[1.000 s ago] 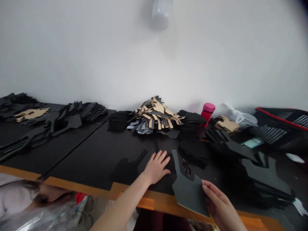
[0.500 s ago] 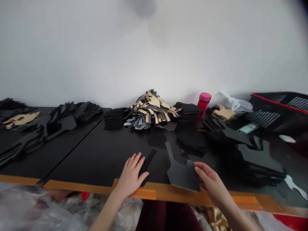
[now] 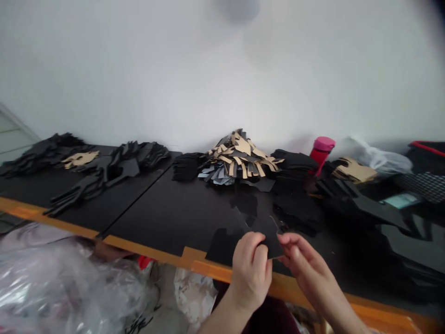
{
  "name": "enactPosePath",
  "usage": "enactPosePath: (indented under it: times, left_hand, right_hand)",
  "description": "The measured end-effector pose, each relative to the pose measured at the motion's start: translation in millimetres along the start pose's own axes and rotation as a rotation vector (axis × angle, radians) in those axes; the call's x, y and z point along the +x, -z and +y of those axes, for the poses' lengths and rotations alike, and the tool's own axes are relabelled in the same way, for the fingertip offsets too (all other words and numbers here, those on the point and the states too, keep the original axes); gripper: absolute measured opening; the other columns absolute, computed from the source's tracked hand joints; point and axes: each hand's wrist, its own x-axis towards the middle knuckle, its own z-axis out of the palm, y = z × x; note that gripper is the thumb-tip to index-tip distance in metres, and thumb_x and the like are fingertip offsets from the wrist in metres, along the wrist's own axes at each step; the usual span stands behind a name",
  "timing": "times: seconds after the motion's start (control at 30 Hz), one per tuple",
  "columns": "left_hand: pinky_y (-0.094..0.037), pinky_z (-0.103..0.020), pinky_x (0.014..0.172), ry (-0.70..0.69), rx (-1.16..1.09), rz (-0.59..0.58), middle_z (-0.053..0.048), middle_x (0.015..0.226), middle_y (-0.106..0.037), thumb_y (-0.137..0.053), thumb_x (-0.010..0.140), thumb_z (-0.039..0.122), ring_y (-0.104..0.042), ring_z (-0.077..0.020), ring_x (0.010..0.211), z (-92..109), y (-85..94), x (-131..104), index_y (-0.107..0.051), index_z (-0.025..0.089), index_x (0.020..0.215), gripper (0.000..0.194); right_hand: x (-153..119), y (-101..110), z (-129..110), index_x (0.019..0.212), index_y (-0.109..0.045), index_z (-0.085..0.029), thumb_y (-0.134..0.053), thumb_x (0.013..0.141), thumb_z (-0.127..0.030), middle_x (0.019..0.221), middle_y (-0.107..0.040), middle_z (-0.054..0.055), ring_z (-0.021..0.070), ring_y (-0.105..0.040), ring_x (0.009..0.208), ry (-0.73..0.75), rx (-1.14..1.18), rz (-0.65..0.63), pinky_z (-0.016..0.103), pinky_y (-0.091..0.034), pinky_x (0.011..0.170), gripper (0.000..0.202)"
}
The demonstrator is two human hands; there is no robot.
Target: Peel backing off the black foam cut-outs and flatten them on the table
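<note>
"Where our table point(image 3: 156, 208) ends on the near side, how do we hold the dark piece point(image 3: 273, 247)?"

"Our left hand point(image 3: 251, 272) curls closed on its left; our right hand point(image 3: 301, 260) pinches its right, fingers pointing left."

"And farther?"

"Our heap of cutouts point(image 3: 239, 160) lies left of the red bottle point(image 3: 320, 155)."

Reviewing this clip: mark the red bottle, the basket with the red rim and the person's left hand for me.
Red bottle point(image 3: 317, 157): head view, body below the pink cap.
Basket point(image 3: 427, 186): head view, mesh side.
Left hand point(image 3: 251, 273): head view, back of the hand.
</note>
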Motion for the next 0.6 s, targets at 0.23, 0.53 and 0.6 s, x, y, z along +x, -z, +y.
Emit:
enactPosePath:
  times: [0.23,0.53,0.6]
  left_hand:
    - [-0.048,-0.04,0.088,-0.046,0.012,-0.077,-0.019,0.11,-0.05,-0.053,0.077,0.007,-0.049,-0.0262,0.104,8.7,2.1,-0.9,-0.046,0.004,0.112,0.036]
    - [-0.043,-0.035,0.099,0.107,-0.248,-0.197,-0.016,0.12,-0.044,-0.047,0.078,0.005,-0.043,-0.0206,0.117,15.3,18.4,3.3,-0.04,0.009,0.122,0.045]
    - [-0.043,-0.035,0.099,0.116,-0.256,-0.204,-0.016,0.122,-0.043,-0.045,0.079,0.004,-0.043,-0.0206,0.119,15.6,19.6,1.1,-0.04,0.01,0.123,0.045]
  right_hand:
    - [-7.9,-5.8,20.8,0.083,-0.059,-0.02,-0.064,0.077,-0.036,0.091,-0.063,0.005,0.0137,-0.062,0.078,0.149,-0.328,0.207,0.016,-0.052,0.068,0.018]
    - [-4.2,-1.8,12.5,0.083,-0.059,-0.02,-0.055,0.084,-0.035,0.107,-0.057,0.007,0.0164,-0.057,0.099,0.283,-0.536,0.118,0.021,-0.046,0.085,0.016]
    - [-3.8,-5.7,8.8,0.078,-0.058,-0.019,-0.052,0.085,-0.033,0.107,-0.055,0.008,0.017,-0.056,0.098,0.283,-0.568,0.114,0.023,-0.045,0.085,0.017]
